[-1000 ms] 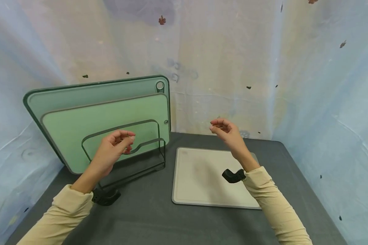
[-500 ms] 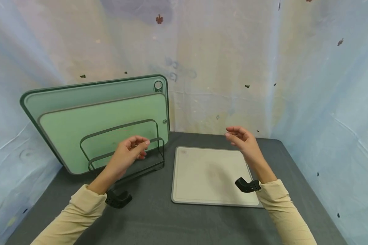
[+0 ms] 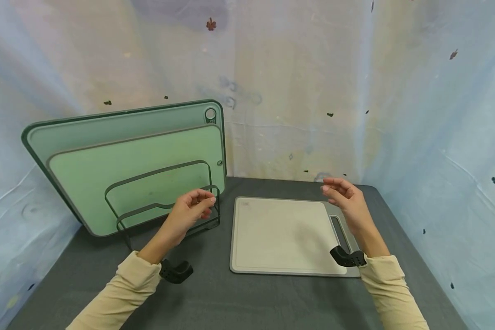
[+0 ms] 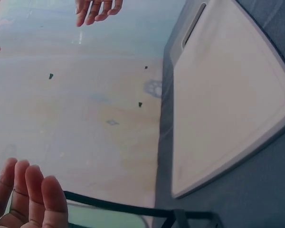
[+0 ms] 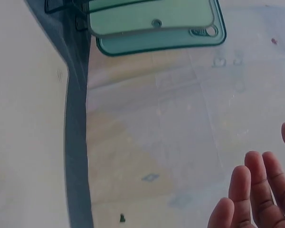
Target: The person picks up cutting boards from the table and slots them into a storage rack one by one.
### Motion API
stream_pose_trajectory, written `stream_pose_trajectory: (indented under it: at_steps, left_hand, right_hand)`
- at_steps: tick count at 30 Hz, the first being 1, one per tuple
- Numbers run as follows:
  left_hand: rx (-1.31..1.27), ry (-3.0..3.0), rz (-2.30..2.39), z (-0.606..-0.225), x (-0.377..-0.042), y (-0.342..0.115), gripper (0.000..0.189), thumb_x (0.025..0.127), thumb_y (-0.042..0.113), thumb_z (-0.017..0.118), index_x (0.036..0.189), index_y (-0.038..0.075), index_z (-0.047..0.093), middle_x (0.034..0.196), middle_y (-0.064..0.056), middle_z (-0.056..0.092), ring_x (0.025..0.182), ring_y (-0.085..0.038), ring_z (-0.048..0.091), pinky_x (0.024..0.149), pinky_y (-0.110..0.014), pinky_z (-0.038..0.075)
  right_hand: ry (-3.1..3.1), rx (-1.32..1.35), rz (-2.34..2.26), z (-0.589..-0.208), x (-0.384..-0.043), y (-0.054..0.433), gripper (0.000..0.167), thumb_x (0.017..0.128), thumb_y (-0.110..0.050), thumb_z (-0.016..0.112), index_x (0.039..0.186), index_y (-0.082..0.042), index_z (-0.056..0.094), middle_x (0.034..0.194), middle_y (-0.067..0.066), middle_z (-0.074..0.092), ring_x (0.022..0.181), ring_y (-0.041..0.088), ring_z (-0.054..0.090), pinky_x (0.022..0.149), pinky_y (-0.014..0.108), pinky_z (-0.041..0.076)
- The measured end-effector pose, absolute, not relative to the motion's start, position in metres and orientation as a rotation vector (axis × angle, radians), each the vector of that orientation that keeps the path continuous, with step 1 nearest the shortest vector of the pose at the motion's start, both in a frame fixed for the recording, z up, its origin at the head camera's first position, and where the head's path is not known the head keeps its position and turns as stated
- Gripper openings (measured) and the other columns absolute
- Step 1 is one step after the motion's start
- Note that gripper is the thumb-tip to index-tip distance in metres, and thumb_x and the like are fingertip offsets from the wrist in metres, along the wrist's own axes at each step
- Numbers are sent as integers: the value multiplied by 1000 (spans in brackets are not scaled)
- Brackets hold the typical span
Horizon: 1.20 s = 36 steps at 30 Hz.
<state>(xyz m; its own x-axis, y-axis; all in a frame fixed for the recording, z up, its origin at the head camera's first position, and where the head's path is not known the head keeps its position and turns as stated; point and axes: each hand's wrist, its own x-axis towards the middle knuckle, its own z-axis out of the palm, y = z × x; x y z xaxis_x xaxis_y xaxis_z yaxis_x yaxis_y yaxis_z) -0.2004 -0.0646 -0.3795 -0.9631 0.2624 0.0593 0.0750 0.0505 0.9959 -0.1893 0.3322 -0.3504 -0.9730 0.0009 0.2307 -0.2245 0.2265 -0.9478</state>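
My left hand (image 3: 186, 215) hovers in front of a dark wire rack (image 3: 156, 170), its fingers relaxed and holding nothing. Two cutting boards stand tilted in that rack: a light green one (image 3: 140, 151) in front and a larger dark-rimmed teal one (image 3: 128, 118) behind, with a round hole at its upper right corner. My right hand (image 3: 350, 206) is in the air over the right end of a beige cutting board (image 3: 280, 233), which lies flat on the table and has a slot handle. Nothing is between its loosely bent fingers. The left wrist view also shows the beige board (image 4: 228, 95).
A dark grey cloth covers the table (image 3: 231, 302). Behind and at both sides hangs a pale patterned sheet (image 3: 280, 82). Each wrist wears a black camera mount, the left mount (image 3: 176, 272) being low over the tabletop.
Both hands have moved to the right and lower in the head view, still empty. The beige board's slot handle has come into sight. The boards and rack stay put.
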Motion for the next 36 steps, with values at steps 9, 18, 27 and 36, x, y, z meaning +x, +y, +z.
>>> stream_pose_trajectory:
  at_steps: [9,18,27,36]
  left_hand:
    - [311,2156,1993,-400,-206,-52,30,98,22,61,116,-2,59,101,-9,61,89,-22,60,79,-35,52]
    - [229,2193,1985,-415,-209,-42,29,96,22,64,116,1,61,99,-6,61,85,-19,60,77,-32,51]
    - [180,2277,1935,-433,-216,-35,24,94,20,66,110,2,64,90,-6,61,82,-18,59,81,-40,51]
    - [125,2325,1911,-449,-219,-32,23,92,19,68,109,2,65,93,-11,64,87,-32,60,81,-49,50]
  right_hand:
    - [-2339,77,1815,-368,-177,352,18,97,-18,63,114,-17,63,102,-6,64,94,8,58,73,22,47]
    - [-2408,-34,1765,-389,-165,369,23,98,-24,61,118,-13,61,102,-15,62,95,6,57,76,22,47]
    - [-2442,-103,1688,-403,-158,384,37,99,-27,60,126,-2,56,105,-16,60,98,3,56,77,20,46]
    - [-2528,-231,1603,-417,-157,404,51,99,-33,58,134,2,50,106,-18,58,99,-1,55,77,21,46]
